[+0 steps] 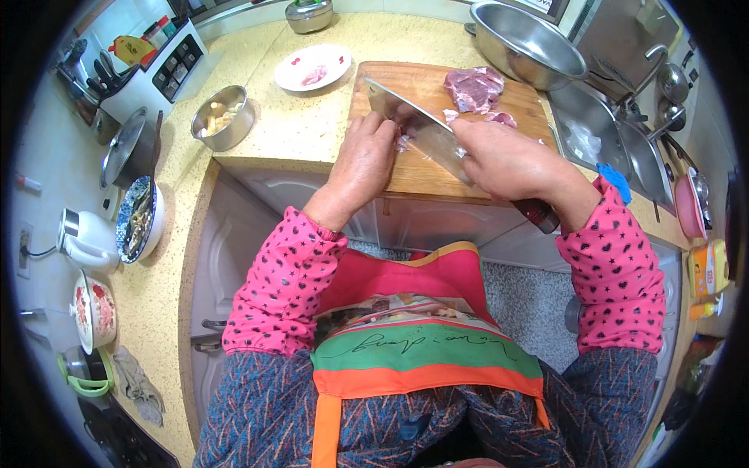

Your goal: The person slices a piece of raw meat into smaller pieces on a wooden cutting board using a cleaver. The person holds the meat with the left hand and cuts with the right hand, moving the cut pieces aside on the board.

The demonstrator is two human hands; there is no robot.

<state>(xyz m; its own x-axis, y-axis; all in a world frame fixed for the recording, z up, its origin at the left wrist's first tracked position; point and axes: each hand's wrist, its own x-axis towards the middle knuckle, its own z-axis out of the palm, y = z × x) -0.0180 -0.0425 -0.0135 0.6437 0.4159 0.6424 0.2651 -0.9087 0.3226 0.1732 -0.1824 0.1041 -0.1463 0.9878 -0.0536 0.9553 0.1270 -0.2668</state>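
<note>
On a wooden cutting board [421, 187] near the counter's front edge, my right hand [506, 158] grips a cleaver [427, 128], its broad blade slanting up and left across the board. My left hand [366, 161] has its fingers bent down at the blade's left face, on a small piece of meat [402, 142] that is mostly hidden. Small scraps lie by the blade. Behind my right hand sits a large chunk of raw meat [474, 89], with smaller pieces [500, 119] in front of it. A white plate [335, 57] left of the board carries some sliced meat [315, 75].
A steel bowl [224, 140] of pale pieces stands left on the counter. A large steel basin [526, 44] is behind the board, beside the sink [603, 140] with a blue cloth [614, 181] at its edge. A patterned bowl [153, 225] and a lidded pot [129, 146] stand far left.
</note>
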